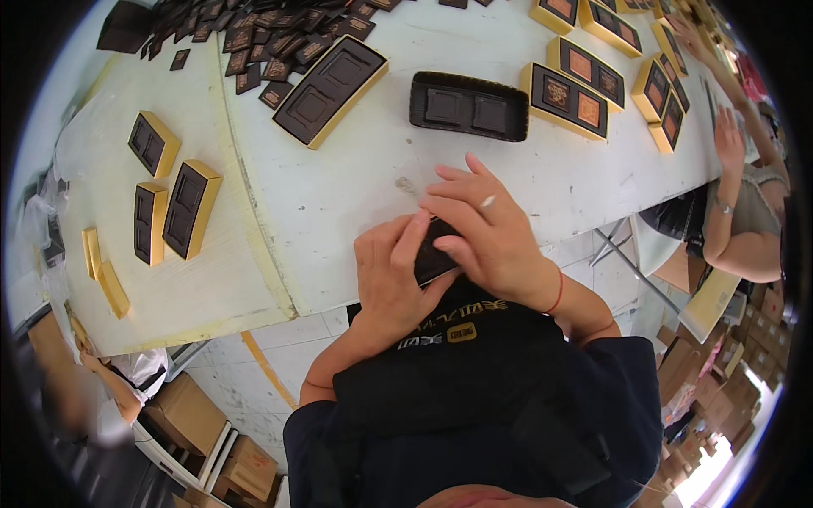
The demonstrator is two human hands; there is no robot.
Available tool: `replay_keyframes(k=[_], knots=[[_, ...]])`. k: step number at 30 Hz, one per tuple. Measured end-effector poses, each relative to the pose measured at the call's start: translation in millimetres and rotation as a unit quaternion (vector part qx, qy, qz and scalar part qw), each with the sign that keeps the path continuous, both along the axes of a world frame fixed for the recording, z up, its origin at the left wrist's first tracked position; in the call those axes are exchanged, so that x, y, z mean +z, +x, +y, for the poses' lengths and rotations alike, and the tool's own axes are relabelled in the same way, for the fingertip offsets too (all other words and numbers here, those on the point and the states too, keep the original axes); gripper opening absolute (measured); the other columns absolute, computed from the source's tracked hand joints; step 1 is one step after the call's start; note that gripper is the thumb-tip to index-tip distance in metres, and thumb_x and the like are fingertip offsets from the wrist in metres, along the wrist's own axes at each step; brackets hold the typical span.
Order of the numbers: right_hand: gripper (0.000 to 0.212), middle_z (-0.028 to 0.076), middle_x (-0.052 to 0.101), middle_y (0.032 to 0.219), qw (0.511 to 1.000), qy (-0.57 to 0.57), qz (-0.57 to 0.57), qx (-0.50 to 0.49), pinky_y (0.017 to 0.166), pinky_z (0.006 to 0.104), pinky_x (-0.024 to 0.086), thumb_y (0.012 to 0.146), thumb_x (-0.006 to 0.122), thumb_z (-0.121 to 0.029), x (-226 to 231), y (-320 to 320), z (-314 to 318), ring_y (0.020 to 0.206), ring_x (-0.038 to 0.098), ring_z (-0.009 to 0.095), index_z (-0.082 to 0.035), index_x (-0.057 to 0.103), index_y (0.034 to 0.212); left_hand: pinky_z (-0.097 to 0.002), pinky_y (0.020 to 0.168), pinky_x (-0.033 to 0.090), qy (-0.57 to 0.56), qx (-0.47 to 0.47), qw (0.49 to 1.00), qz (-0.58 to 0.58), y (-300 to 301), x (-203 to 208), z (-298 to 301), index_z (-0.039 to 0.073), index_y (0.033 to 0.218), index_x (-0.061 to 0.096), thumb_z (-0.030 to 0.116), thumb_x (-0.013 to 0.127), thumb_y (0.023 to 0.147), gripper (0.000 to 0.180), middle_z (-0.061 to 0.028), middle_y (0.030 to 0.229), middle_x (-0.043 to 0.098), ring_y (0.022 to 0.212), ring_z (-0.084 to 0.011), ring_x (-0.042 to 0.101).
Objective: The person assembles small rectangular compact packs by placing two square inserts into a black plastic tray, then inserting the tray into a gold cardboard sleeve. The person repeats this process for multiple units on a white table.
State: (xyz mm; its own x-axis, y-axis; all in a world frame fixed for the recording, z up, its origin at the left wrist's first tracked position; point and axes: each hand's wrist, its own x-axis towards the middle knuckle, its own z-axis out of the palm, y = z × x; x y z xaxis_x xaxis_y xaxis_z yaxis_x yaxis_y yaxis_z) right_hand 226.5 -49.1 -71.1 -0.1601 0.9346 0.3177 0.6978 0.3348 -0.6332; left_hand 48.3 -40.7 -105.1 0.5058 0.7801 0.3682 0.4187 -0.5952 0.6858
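At the table's near edge, a small dark, flat-sided piece (434,252) sits between my two hands, mostly covered, so its exact kind is hidden. My left hand (388,267) grips its left side with bent fingers and thumb. Over its top and right side curls my right hand (489,230), the thumb pressed to it and the other fingers partly raised. Just beyond my hands lies a loose black two-well tray (467,107). To its left is a gold-edged box (330,91) with a black two-well insert. A gold box (566,100) holding two decorated squares stands right of the tray.
A heap of dark printed squares (279,42) covers the far left. More gold boxes with black inserts (190,207) stand on the left, and filled boxes (665,102) on the right. Other people's arms (730,144) reach in at both sides. Cardboard cartons (186,415) sit below the table (330,190).
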Motion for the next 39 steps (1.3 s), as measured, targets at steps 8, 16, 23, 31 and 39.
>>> replay_keyframes(k=[8,16,23,31,39], knots=[[0.051,0.015,0.058,0.138,0.997,-0.025,0.067,0.024,0.113,0.0571,0.035,0.098,0.057,-0.032,0,-36,-8,0.130,0.052,0.039,-0.005,0.051,0.141,-0.0437,0.093,0.038,-0.176,-0.072,0.982,-0.004,3,-2,5,0.007,0.128,0.053,0.018,0.079,0.076,0.059,-0.0116,0.126,0.055,0.108,-0.0307,0.053],[0.084,0.015,0.050,0.145,0.997,-0.018,-0.073,0.002,0.117,0.0557,0.027,0.082,0.063,-0.062,-9,13,-17,0.139,0.041,0.037,-0.006,0.049,0.144,-0.0428,0.097,0.038,0.009,0.010,0.997,0.078,5,2,-3,0.005,0.134,0.056,0.022,0.079,0.076,0.065,-0.0137,0.129,0.053,0.112,-0.0321,0.050],[0.086,0.013,0.045,0.151,0.996,-0.048,-0.067,-0.016,0.116,0.0536,0.030,0.079,0.069,-0.059,-3,19,-20,0.140,0.040,0.037,-0.007,0.049,0.145,-0.0442,0.107,0.035,0.070,-0.046,0.985,0.151,1,13,1,0.013,0.129,0.067,0.019,0.076,0.080,0.050,-0.0077,0.143,0.055,0.133,-0.0351,0.043],[0.050,0.006,0.065,0.115,0.984,0.082,-0.137,-0.072,0.094,0.0417,0.041,0.075,0.076,-0.006,9,59,8,0.107,0.060,0.027,-0.006,0.064,0.124,-0.0440,0.105,0.041,0.069,0.030,0.992,0.097,-77,35,33,0.000,0.133,0.060,0.011,0.081,0.075,0.063,-0.0206,0.137,0.057,0.123,-0.0360,0.054],[0.026,0.004,0.060,0.089,0.974,0.118,-0.168,-0.094,0.086,0.0377,0.039,0.080,0.073,-0.001,2,40,31,0.087,0.057,0.023,-0.007,0.070,0.106,-0.0415,0.105,0.037,0.238,0.225,0.942,0.076,-137,82,144,0.006,0.135,0.057,0.019,0.082,0.079,0.062,-0.0131,0.139,0.057,0.123,-0.0308,0.052]])
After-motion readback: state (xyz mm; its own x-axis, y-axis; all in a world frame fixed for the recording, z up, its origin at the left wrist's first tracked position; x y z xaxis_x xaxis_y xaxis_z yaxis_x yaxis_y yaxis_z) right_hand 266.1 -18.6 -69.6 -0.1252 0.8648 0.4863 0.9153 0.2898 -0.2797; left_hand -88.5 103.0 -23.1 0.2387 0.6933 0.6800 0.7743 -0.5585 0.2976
